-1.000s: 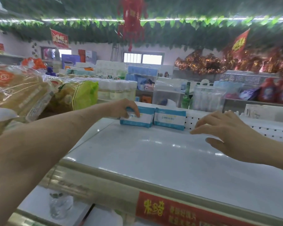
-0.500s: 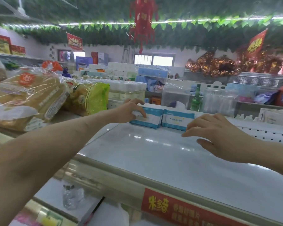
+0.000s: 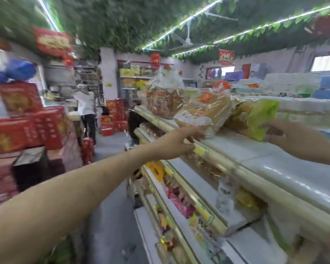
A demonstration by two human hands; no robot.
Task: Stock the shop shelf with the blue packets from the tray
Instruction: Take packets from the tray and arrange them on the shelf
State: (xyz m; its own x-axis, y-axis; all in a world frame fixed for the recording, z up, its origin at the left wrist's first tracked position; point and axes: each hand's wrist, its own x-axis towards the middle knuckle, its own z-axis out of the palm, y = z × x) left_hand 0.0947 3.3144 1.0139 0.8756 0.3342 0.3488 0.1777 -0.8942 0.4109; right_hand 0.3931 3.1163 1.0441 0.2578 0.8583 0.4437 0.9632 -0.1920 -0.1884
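No blue packets and no tray show in the head view now. My left hand [image 3: 181, 142] hangs at the front edge of the top shelf [image 3: 274, 168], fingers spread, holding nothing, just in front of a bagged loaf of bread [image 3: 204, 111]. My right hand [image 3: 291, 139] hovers over the white shelf surface further right, fingers apart and empty, close to a yellow-green packet [image 3: 255, 117]. The picture is blurred by head motion.
Lower shelves [image 3: 189, 197] hold mixed snack packets. Stacked red gift boxes [image 3: 27, 126] line the left side of the aisle. A person in a white top [image 3: 85, 105] stands far down the aisle. Wrapped white bottles [image 3: 305, 109] sit behind the bread.
The view has swung left down the aisle, so the two blue packets have left the frame. My left hand has let go of its packet and drawn back to the shelf edge.
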